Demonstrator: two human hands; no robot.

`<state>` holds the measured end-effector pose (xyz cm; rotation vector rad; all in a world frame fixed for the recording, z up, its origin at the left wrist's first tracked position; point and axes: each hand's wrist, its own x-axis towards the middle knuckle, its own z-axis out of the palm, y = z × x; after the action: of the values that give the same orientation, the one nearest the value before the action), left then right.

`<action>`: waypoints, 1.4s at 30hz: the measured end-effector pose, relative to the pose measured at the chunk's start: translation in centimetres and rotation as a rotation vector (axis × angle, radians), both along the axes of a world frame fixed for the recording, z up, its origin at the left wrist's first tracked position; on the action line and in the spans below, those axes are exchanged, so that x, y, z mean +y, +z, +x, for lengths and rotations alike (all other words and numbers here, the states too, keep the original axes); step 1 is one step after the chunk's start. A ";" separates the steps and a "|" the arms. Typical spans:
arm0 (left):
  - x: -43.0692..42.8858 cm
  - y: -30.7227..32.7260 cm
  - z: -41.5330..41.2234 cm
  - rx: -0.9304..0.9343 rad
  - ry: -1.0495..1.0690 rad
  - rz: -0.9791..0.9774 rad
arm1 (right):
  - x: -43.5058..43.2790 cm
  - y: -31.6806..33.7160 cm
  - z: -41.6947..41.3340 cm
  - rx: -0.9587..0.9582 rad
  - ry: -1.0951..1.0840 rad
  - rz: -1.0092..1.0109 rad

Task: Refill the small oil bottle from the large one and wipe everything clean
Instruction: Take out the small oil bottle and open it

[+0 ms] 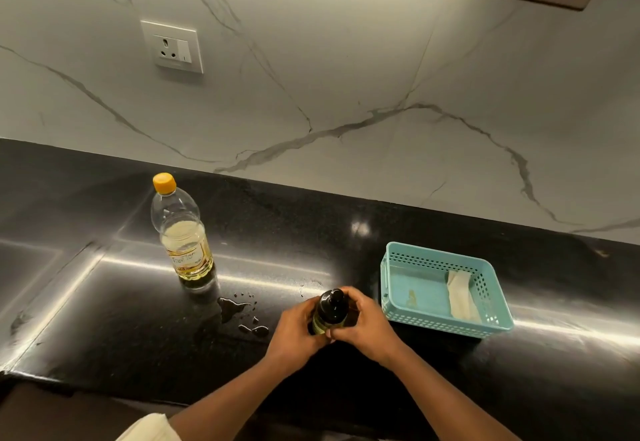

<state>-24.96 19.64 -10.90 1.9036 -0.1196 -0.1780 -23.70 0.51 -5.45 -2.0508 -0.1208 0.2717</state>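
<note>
Small oil bottle [329, 312] gripped upright by both hands at the near edge of the worktop [138, 319].

Left hand [294, 326] and right hand [363, 322] curl round the bottle body from either side, leaving the dark cap exposed. The bottle is judged light and rigid, and probably slippery with oil film; grip the body below the cap, not the cap itself. No writing is visible on it. Spilled oil [235, 307] lies just left of the small bottle. The large bottle [183, 236], capped in orange and partly full, stands further left and behind it; its label [187, 257] is too blurred to read. A turquoise basket [446, 329] sits just right of the small bottle and holds a folded cloth [460, 296].
</note>
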 end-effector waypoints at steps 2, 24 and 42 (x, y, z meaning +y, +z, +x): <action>-0.1 0.0 -0.1 -0.003 0.006 -0.002 | 0.0 -0.1 0.0 -0.003 0.001 0.005; -2.6 -0.9 -0.8 0.016 0.128 -0.025 | 5.1 8.3 3.7 -0.133 0.418 -1.004; -2.7 -0.2 -1.3 0.029 0.160 -0.060 | 4.1 10.0 2.9 -0.113 0.630 -1.038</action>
<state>-26.26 16.94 -11.09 1.8414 0.0465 -0.0928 -20.79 4.58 4.55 -3.0100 -0.8502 0.7146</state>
